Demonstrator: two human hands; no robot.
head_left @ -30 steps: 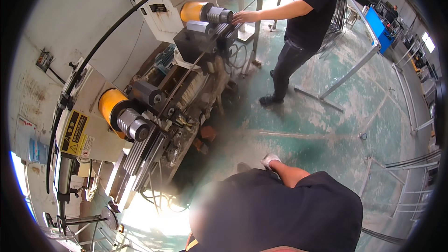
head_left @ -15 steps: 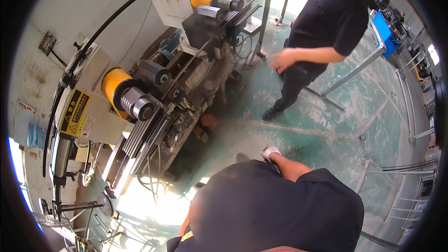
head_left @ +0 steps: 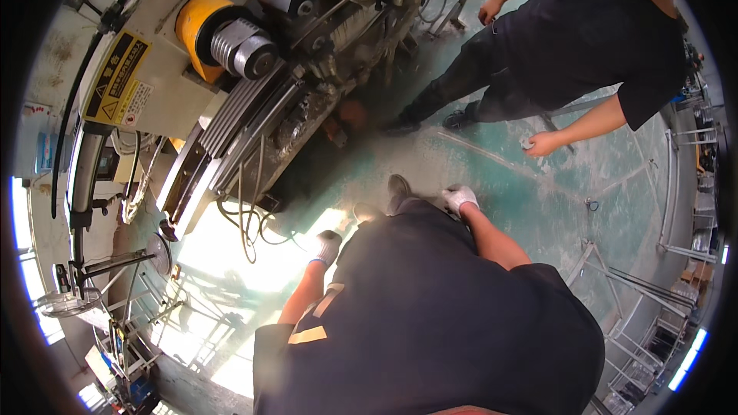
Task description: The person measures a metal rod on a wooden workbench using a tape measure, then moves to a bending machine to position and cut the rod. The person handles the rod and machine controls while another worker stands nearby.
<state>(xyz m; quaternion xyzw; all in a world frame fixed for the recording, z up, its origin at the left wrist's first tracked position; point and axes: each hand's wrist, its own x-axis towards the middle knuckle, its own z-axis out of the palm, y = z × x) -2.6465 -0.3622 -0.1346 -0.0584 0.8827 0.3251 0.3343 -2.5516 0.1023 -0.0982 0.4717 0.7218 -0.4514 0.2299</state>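
Observation:
My left hand, in a pale knitted glove, hangs beside my dark shirt over the sunlit floor. Its fingers look curled in, and their inner side is hidden. My right hand, gloved the same way, is held low in front of my right side with its fingers bent; whatever may be in them is too small to see. Neither hand touches the machine to the left. That machine has an orange motor housing, a ribbed metal spindle and a grooved bed.
A co-worker in dark clothes stands ahead to the right, one bare hand lowered. Loose hoses dangle under the machine. Metal frames stand at the right, and a round disc on an arm juts out at the left.
My view has moved forward and turned, so the nearer spindle sits higher. My left hand has come into clearer sight. The co-worker appears nearer and farther right, one arm now lowered.

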